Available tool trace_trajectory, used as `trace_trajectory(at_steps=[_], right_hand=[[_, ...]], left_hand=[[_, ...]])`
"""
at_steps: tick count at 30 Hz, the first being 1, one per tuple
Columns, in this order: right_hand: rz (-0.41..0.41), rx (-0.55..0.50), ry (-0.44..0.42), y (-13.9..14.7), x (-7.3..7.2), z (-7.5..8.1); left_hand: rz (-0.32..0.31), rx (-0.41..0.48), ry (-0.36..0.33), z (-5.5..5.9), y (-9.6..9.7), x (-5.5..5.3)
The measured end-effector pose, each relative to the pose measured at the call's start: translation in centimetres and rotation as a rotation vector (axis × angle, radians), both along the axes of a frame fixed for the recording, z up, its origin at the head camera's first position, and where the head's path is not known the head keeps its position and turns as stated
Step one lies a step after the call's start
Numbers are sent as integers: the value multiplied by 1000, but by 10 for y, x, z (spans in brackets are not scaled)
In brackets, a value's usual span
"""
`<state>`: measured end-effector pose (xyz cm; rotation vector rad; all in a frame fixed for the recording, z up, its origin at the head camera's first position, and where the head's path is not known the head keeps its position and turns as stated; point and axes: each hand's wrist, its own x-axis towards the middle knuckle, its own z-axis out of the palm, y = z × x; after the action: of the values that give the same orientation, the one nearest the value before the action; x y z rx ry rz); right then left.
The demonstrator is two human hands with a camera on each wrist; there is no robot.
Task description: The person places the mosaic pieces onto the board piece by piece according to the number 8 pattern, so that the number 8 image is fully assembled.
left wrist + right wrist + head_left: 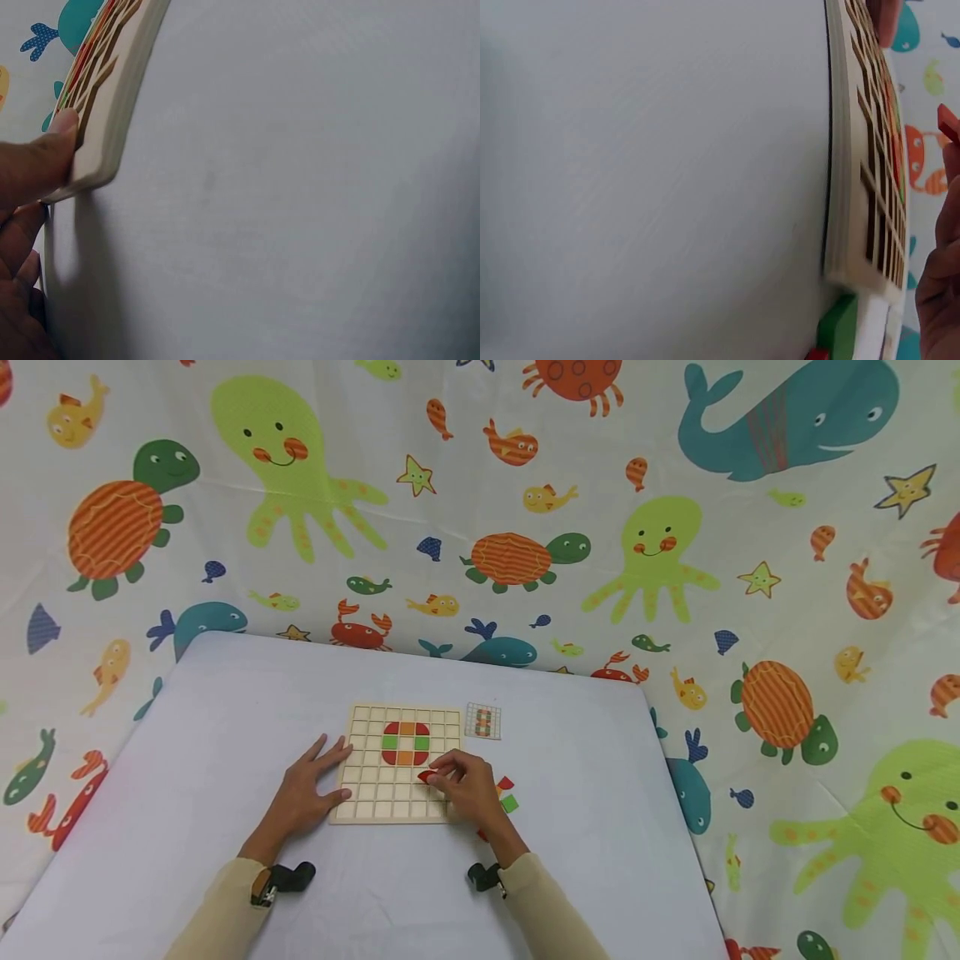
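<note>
A wooden grid board (375,817) lies on the table, with a ring of red, orange and green tiles (406,728) set in its squares around a pale centre. My left hand (303,789) rests at the board's left side, fingers spread. In the left wrist view its thumb (64,124) touches the board's rim near a corner. Over the right part of the board, my right hand (467,787) pinches a red tile (425,776) with a curved edge between thumb and fingers. That red tile (946,121) shows above the board's surface in the right wrist view.
Just right of the board's top corner lies a small pattern card (472,724) printed with a coloured grid design. Loose tiles lie by the right hand: a green tile (510,803), a red tile (507,782) and others partly hidden. A printed cloth (465,485) hangs behind the white table (600,860).
</note>
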<state>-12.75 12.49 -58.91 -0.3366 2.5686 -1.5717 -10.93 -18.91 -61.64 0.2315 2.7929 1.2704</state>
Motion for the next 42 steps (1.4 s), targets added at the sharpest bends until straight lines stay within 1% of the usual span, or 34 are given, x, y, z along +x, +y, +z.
trace_trajectory(at_steps=[4,8,14,19,26,30,36,42], right_hand=[[21,-12,11,-16,-2,4],[25,32,-15,-30,-4,7],[-15,104,-65,-48,-9,7],[-50,149,-87,-64,-14,5],[-83,263,-51,-78,-15,2],[-90,297,-51,-81,-16,2],[-75,324,-23,-83,-16,1],[-48,374,34,-85,-17,-1]], left_hand=[[-1,5,-2,-1,-1,0],[-1,9,3,-2,-2,-1],[-4,5,4,-3,-1,-1],[-1,3,-6,-4,-2,-1],[-2,2,-1,-6,-1,-1],[-3,3,5,-5,-1,-1],[2,-1,3,-3,-1,0],[1,-2,2,-3,-2,0]])
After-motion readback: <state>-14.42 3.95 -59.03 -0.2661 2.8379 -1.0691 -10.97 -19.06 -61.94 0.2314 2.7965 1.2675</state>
